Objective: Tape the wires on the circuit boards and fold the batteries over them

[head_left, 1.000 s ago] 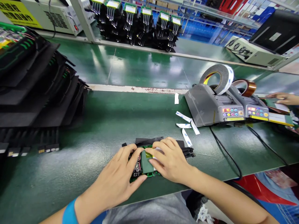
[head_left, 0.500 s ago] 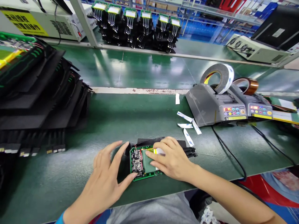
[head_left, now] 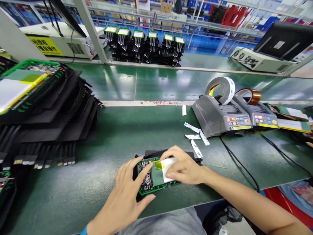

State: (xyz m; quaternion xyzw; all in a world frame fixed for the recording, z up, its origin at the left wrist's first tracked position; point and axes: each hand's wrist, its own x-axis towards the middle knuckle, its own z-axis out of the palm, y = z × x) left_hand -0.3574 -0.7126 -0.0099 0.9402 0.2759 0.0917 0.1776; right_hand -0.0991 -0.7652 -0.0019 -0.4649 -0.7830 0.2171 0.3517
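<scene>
A black case with a green rim (head_left: 158, 188) lies near the bench's front edge, a small circuit board (head_left: 146, 182) in its left end. Beside the board, inside the case, sits a flat white battery pack (head_left: 165, 168) with a green end and yellow tape. My left hand (head_left: 130, 182) spans the case's left end, its index fingertip over the board and its thumb along the near edge. My right hand (head_left: 184, 166) has bent fingers and thumb on the white part of the pack. Black flaps (head_left: 153, 152) show behind the case, partly hidden.
Left stands a pile of similar black assemblies (head_left: 56, 114) with cables. Strips of white backing paper (head_left: 196, 148) lie ahead, before two grey tape dispensers (head_left: 212, 114) with cords. More assemblies (head_left: 138, 45) line the back shelf. A hand (head_left: 310, 144) shows at the right edge.
My left hand has moved right and closed around the case's left end. My right fingers have drawn back from the pack's green end to its white part. The view has tilted up.
</scene>
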